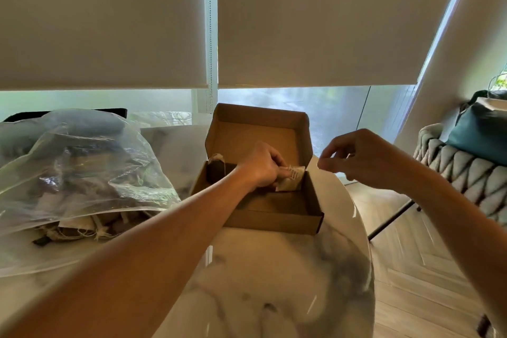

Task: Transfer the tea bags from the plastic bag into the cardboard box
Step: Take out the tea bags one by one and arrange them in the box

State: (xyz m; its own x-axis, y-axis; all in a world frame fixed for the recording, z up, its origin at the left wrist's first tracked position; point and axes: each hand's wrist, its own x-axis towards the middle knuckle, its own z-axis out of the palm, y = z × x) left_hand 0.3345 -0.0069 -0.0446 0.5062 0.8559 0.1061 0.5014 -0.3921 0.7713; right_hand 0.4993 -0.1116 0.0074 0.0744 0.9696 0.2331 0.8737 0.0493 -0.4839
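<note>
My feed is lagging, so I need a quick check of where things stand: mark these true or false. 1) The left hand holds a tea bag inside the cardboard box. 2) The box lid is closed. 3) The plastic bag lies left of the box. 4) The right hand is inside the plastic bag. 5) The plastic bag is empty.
1) True: the left hand pinches a tea bag inside the cardboard box.
2) False: the lid stands open at the back.
3) True: the plastic bag lies left of the box on the marble table.
4) False: the right hand hovers right of the box; whether it pinches anything is unclear.
5) False: tea bags still show inside it.
</note>
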